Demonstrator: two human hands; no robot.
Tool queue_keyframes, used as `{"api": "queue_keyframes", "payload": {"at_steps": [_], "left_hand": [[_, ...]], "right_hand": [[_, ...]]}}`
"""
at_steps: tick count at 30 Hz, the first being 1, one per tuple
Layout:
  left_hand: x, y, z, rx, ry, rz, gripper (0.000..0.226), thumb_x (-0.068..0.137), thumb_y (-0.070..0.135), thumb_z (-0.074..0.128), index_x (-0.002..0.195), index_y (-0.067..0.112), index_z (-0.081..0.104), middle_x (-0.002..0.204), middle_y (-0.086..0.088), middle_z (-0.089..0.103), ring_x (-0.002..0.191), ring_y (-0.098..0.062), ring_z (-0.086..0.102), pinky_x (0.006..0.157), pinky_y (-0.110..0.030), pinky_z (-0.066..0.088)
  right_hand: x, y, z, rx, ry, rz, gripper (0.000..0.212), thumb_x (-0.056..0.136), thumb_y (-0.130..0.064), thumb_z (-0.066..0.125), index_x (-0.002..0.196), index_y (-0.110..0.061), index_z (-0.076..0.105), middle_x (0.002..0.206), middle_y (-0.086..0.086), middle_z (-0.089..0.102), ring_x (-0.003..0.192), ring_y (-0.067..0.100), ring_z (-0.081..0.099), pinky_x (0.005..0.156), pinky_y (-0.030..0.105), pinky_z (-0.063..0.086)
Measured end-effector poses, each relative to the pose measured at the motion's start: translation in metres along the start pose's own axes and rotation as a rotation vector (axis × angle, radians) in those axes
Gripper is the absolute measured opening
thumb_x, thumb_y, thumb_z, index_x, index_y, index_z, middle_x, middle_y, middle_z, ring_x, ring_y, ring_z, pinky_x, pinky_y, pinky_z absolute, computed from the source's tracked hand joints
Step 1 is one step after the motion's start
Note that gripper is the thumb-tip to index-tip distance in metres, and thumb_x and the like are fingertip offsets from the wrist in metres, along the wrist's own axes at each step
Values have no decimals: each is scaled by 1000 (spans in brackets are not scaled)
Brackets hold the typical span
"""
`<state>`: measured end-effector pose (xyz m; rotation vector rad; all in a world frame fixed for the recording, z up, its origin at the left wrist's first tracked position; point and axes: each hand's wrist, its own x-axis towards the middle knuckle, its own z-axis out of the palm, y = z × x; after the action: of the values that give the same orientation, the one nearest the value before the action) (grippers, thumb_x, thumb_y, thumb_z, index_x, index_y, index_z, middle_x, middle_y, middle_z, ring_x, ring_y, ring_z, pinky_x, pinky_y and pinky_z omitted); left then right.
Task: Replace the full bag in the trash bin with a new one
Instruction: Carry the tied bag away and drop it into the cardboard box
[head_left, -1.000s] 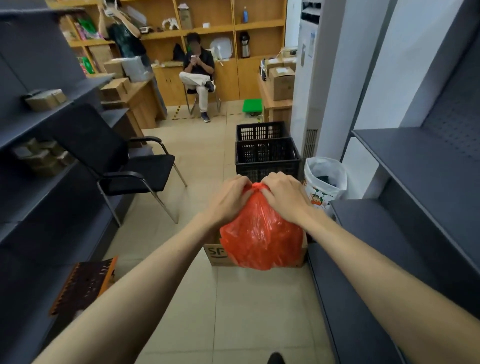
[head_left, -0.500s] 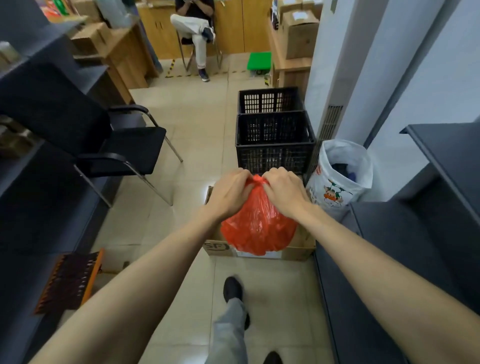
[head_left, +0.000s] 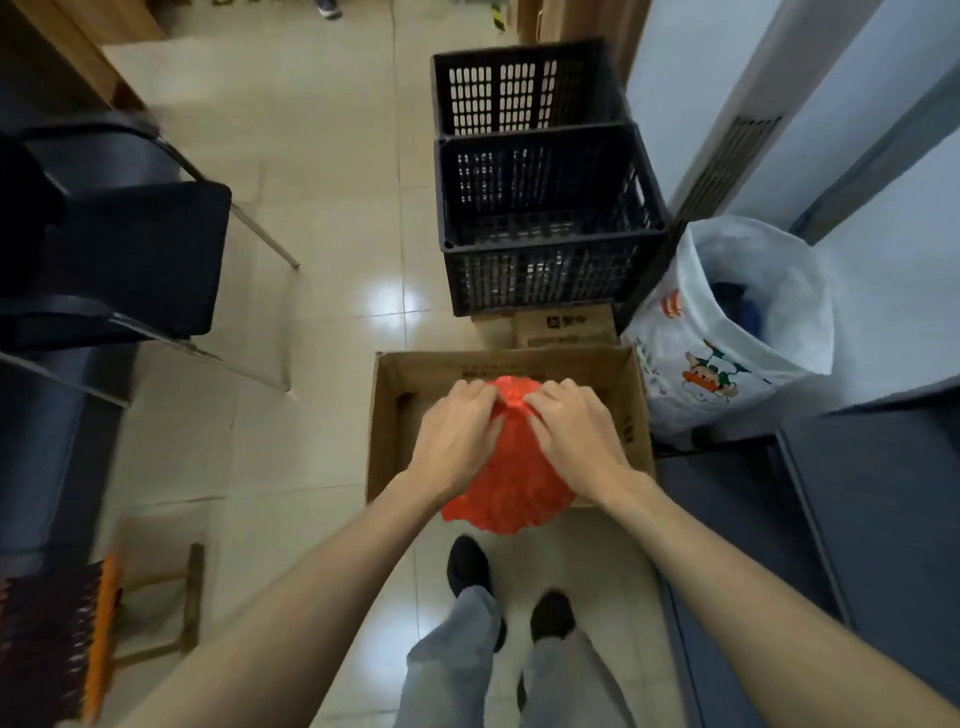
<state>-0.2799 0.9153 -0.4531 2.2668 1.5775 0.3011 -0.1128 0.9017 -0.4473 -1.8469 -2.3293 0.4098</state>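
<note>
While the earlier views looked down the room toward a seated person and wooden cabinets, the head camera had by this moment tipped steeply downward, and the person's own shoes and grey trouser legs stood just short of an open cardboard box on the tiled floor. Both hands had come along with the red bag, which a second before hung out in front of the box and now hung above its open top, with its lower bulge overlapping the near edge. The left hand and the right hand were closed over the gathered neck of the bag, fingers pinched on the twisted plastic where they met; that grip looked unchanged across the three views, both hands shut tight on the neck.

To the right of the box, the trash bin wore a white printed liner with something dark lying inside it, and it stood against the wall beside two black crates. A black chair stood well apart on the left.

By my reading, the step forward meant the red bag was being carried to the box for setting down, or tied shut over it; which of the two could not be told.
</note>
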Motion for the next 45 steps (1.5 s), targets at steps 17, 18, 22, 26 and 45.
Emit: {"api": "queue_keyframes", "payload": {"at_steps": [17,18,22,26,45], "left_hand": [[104,-178,336,-44,-50,-96,22,97,27,50,111,16,62,115,-2,64,104,-20,53,85,-35,46],[102,-181,348,-36,-74,-97,23,98,28,50,114,17,61,118,-2,63,106,-20,53,87,-36,46],[90,-178,363,-7,-150,-96,29,97,31,52,121,17,59,125,-5,59,113,-23,52,89,-38,45],[95,-166,325,13,-160,-8,30,96,30,53,124,19,56,126,-5,58,112,-21,52,85,-33,44],[292,108,-254,85,469,340,22,96,31,47,97,12,60,93,-4,65,88,-24,57,73,-46,49]], "right_hand": [[117,133,342,-36,-97,53,31,100,-26,43,122,-15,62,127,9,60,112,27,52,96,41,39],[116,136,353,-44,-125,62,32,101,-27,42,123,-15,62,128,10,59,114,27,51,97,41,39],[103,145,365,-17,-187,119,34,99,-31,44,123,-13,59,126,14,57,114,30,51,95,44,42],[100,144,327,-21,-143,112,32,96,-33,48,119,-13,56,120,13,57,111,29,52,92,41,44],[219,56,-303,-125,629,12,27,95,-30,49,84,-10,62,86,9,64,85,28,58,72,39,45]]}}
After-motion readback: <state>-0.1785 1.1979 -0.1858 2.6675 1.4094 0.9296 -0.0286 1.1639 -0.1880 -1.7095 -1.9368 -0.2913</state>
